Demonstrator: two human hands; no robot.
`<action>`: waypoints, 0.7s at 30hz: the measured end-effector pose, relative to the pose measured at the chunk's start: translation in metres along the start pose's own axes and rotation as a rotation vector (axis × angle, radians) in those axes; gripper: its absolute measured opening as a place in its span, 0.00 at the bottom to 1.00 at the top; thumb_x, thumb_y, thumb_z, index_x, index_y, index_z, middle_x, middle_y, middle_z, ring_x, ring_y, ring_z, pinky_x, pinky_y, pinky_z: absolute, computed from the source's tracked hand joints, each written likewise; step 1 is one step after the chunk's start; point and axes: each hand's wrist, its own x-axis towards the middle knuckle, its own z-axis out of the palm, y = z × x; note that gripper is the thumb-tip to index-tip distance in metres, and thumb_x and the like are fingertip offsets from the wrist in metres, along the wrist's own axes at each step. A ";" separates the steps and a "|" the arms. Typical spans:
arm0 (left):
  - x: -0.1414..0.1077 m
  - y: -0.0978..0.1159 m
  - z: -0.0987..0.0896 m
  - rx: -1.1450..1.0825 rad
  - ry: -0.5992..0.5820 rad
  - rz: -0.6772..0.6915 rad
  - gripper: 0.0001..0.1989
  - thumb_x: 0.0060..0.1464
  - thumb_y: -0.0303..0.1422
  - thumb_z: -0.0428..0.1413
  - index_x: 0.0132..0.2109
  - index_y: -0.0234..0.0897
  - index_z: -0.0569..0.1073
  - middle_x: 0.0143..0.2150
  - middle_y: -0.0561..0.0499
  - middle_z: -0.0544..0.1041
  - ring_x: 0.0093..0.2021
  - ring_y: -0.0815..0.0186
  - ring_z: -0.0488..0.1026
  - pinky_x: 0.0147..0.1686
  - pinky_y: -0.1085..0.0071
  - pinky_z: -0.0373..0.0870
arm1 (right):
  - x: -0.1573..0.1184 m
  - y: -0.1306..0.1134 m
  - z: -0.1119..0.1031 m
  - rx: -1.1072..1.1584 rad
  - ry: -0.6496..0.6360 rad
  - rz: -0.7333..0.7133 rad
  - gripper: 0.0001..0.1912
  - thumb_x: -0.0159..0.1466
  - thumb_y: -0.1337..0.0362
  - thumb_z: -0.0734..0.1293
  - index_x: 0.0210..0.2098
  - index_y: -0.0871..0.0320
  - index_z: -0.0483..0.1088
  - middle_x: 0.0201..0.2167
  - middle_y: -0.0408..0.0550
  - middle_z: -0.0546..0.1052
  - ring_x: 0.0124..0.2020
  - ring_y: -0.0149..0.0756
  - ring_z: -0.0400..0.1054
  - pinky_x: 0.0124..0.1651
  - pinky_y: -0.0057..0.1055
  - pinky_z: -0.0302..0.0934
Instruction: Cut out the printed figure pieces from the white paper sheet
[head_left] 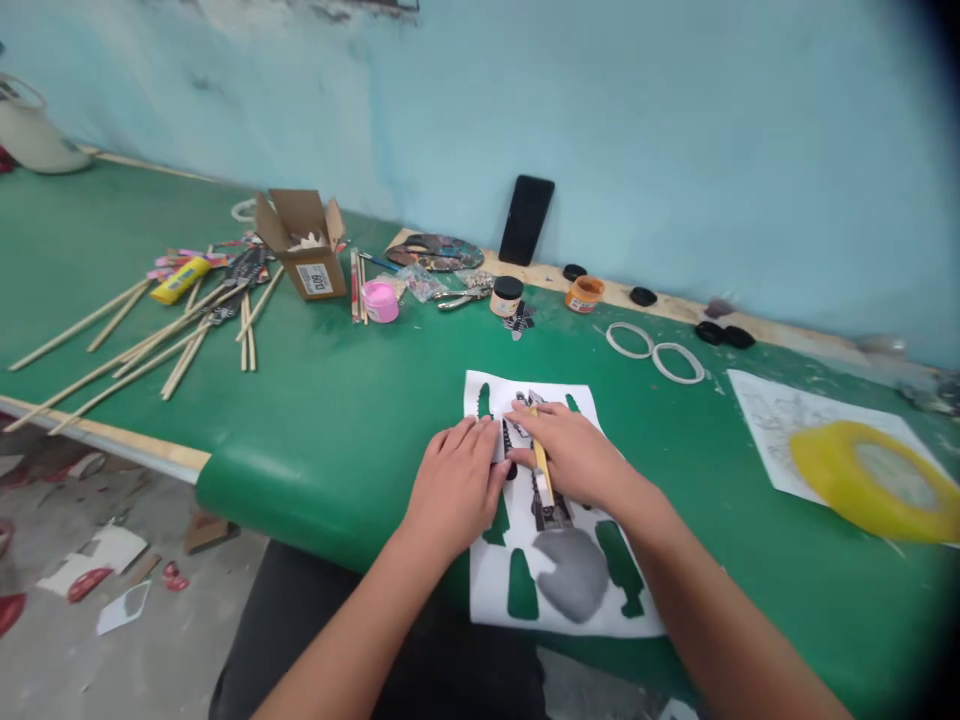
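Note:
A white paper sheet (491, 590) with printed dark shapes lies on the green table, and the green shows through several cut-out openings in it. Flat on the sheet's left side rests my left hand (459, 478), fingers stretched out and close together. My right hand (574, 450) grips a slim yellow craft knife (541, 462) over the middle of the sheet; its tip is hidden under the fingers. Below the right hand a grey rounded printed shape (576, 575) shows on the paper.
A yellow tape roll (832, 480) lies on another printed sheet (772, 420) at right. Behind are white rings (630, 340), an orange paint jar (585, 294), a black-lidded jar (506, 297), a phone (527, 220) against the wall, a cardboard box (316, 278) and several wooden sticks (142, 350).

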 end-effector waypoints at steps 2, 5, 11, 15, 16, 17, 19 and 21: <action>0.009 -0.010 -0.007 0.032 -0.058 0.057 0.24 0.65 0.39 0.50 0.65 0.36 0.61 0.66 0.43 0.65 0.66 0.53 0.59 0.61 0.53 0.58 | 0.001 0.008 -0.003 0.145 0.044 0.021 0.22 0.70 0.58 0.61 0.61 0.55 0.66 0.56 0.57 0.75 0.56 0.52 0.68 0.54 0.48 0.64; 0.020 -0.024 -0.017 0.062 -0.125 0.165 0.27 0.62 0.42 0.54 0.65 0.40 0.62 0.67 0.44 0.63 0.67 0.50 0.58 0.60 0.50 0.58 | 0.006 0.021 0.003 0.536 0.180 0.069 0.25 0.73 0.53 0.54 0.64 0.55 0.63 0.40 0.53 0.80 0.44 0.43 0.74 0.47 0.39 0.67; 0.041 -0.039 -0.022 0.003 -0.146 0.258 0.22 0.61 0.49 0.52 0.55 0.44 0.73 0.64 0.47 0.67 0.67 0.51 0.58 0.62 0.46 0.53 | 0.017 0.030 0.023 1.018 0.217 0.125 0.27 0.71 0.46 0.54 0.54 0.57 0.72 0.26 0.45 0.73 0.24 0.31 0.67 0.26 0.27 0.60; 0.055 -0.046 -0.017 -0.025 -0.161 0.263 0.18 0.61 0.42 0.54 0.56 0.45 0.73 0.64 0.51 0.68 0.67 0.54 0.57 0.63 0.50 0.52 | 0.017 0.031 0.022 0.987 0.204 0.131 0.13 0.62 0.58 0.69 0.41 0.59 0.74 0.26 0.45 0.76 0.23 0.30 0.67 0.26 0.27 0.62; 0.057 -0.048 -0.016 -0.027 -0.176 0.275 0.20 0.60 0.42 0.55 0.58 0.45 0.71 0.65 0.52 0.67 0.68 0.54 0.56 0.64 0.49 0.51 | 0.016 0.031 0.020 0.961 0.211 0.132 0.10 0.61 0.59 0.70 0.38 0.59 0.74 0.26 0.45 0.77 0.22 0.30 0.68 0.26 0.27 0.63; 0.059 -0.049 -0.015 -0.027 -0.190 0.284 0.22 0.60 0.42 0.54 0.61 0.46 0.69 0.66 0.52 0.65 0.69 0.54 0.56 0.64 0.48 0.49 | 0.015 0.031 0.019 0.923 0.218 0.128 0.08 0.61 0.60 0.70 0.36 0.59 0.74 0.26 0.46 0.78 0.22 0.30 0.68 0.27 0.28 0.63; 0.060 -0.051 -0.013 -0.023 -0.206 0.291 0.23 0.62 0.42 0.53 0.63 0.48 0.67 0.68 0.53 0.64 0.69 0.54 0.55 0.64 0.47 0.48 | 0.014 0.033 0.016 0.807 0.232 0.101 0.07 0.61 0.61 0.70 0.33 0.59 0.75 0.25 0.46 0.78 0.23 0.30 0.69 0.28 0.28 0.62; 0.060 -0.052 -0.012 -0.016 -0.206 0.290 0.22 0.62 0.42 0.52 0.63 0.50 0.67 0.68 0.54 0.63 0.69 0.53 0.55 0.64 0.45 0.48 | 0.014 0.034 0.013 0.685 0.234 0.067 0.07 0.62 0.62 0.69 0.30 0.58 0.76 0.23 0.45 0.78 0.23 0.30 0.69 0.28 0.27 0.60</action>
